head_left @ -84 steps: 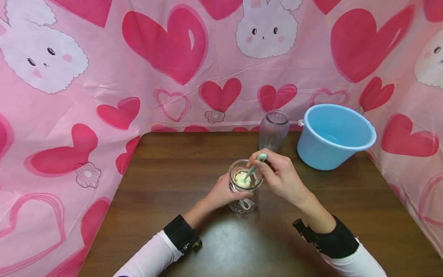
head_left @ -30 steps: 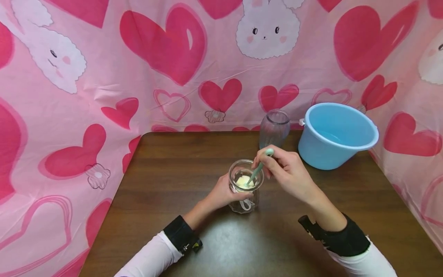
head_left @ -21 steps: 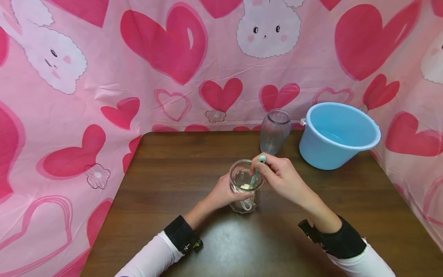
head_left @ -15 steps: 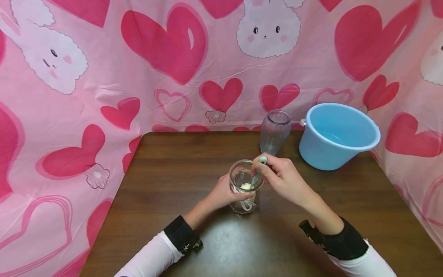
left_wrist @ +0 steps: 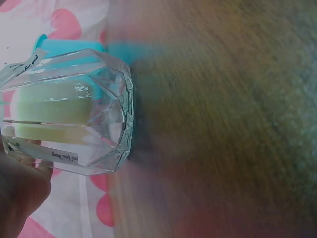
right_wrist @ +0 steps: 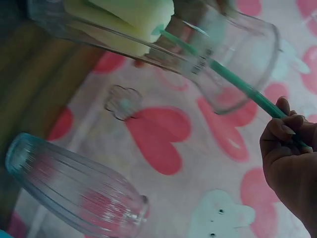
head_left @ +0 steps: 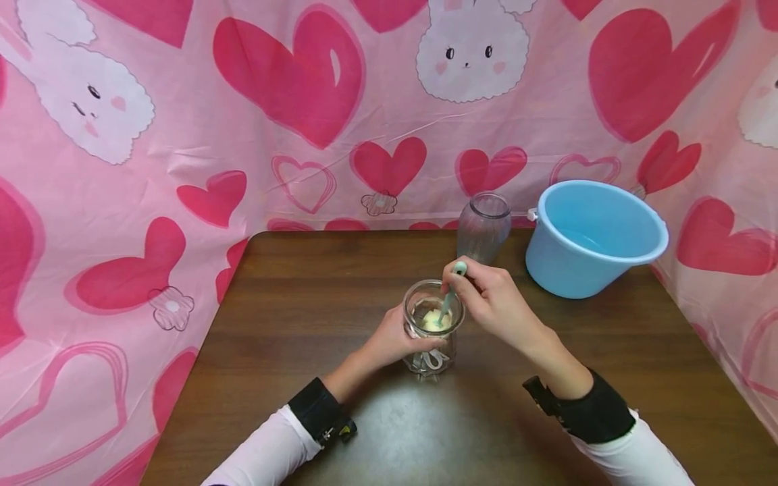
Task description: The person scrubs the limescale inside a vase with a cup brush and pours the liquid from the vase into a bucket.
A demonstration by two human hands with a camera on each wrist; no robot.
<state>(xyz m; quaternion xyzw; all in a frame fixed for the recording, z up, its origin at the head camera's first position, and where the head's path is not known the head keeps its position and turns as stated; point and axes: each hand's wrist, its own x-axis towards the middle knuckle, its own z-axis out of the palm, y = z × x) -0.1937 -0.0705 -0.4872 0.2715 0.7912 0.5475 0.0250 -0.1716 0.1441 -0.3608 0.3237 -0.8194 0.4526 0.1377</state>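
Observation:
In the head view my left hand (head_left: 392,337) grips a clear glass jar (head_left: 418,361) from its left side, thumb across the front. A pale yellow sponge bottle brush (head_left: 434,321) is inside the jar; its thin green handle (right_wrist: 233,77) sticks out through the mouth. My right hand (head_left: 498,300) pinches that handle above the rim. The left wrist view shows the sponge (left_wrist: 54,106) through the faceted glass, apart from the jar's base. A white strip with small writing (left_wrist: 57,154) runs along the jar.
Behind my right hand stands a ribbed clear glass vase (head_left: 483,233). A light blue bucket (head_left: 586,270) is to its right, near the back corner of the brown wooden table (head_left: 316,270). Pink heart-patterned cloth (head_left: 389,101) hangs behind the table.
The sponge moved deeper into the jar by 0.7 s ago and sits higher in it now. My right hand rose with the handle since half a second ago. The left hand keeps its grip.

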